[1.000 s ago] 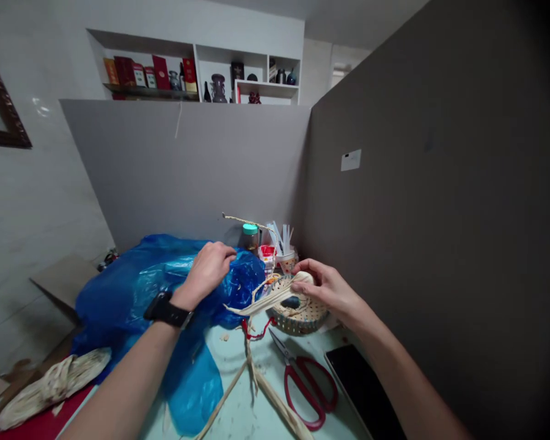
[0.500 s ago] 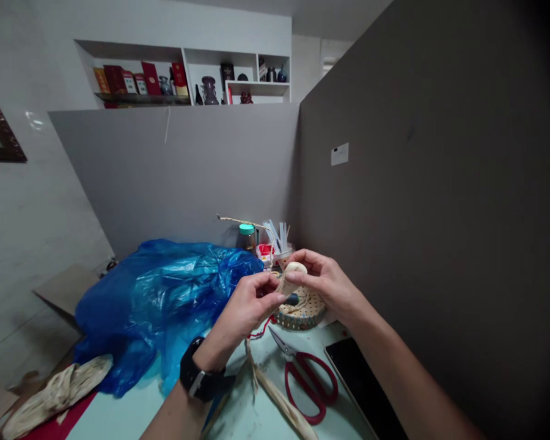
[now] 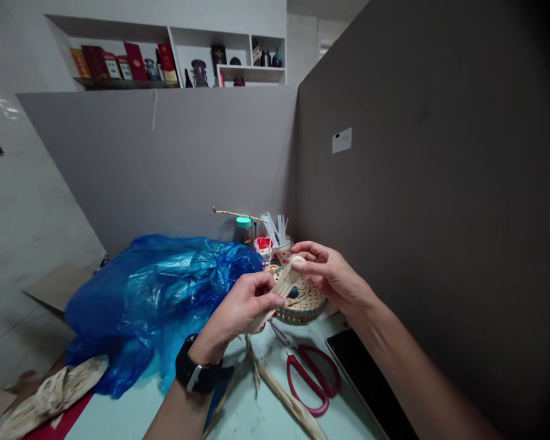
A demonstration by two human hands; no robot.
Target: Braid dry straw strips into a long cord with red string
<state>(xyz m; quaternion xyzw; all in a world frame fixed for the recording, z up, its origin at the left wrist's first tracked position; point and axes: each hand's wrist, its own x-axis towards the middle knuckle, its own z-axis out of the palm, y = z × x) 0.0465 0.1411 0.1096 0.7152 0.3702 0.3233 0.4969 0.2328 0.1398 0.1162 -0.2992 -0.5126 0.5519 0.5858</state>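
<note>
A pale corn-husk strip [image 3: 284,282] stretches between my two hands. My left hand [image 3: 247,304] pinches its lower part between thumb and fingers, and the tail hangs below that hand. My right hand [image 3: 337,275] is closed on the folded upper end. Behind them sits a round woven basket [image 3: 306,308], partly covered by my hands, with a dark object in it that I cannot make out. Below lie red-handled scissors [image 3: 312,379], blades pointing away, and a long dry husk strip [image 3: 291,400] beside them. A thin braided cord [image 3: 242,215] rises behind my left hand.
A blue plastic bag [image 3: 160,305] covers the table's left side. A husk bundle [image 3: 50,397] lies at lower left. At the back stand a green-lidded jar [image 3: 244,231] and a cup [image 3: 283,252] of white strips. A dark tablet-like object [image 3: 366,382] lies right; grey partitions [image 3: 165,165] enclose the table.
The husk strip, earlier bunched and rounded at my right fingers, is now drawn out longer between the hands. The view has tilted slightly downward.
</note>
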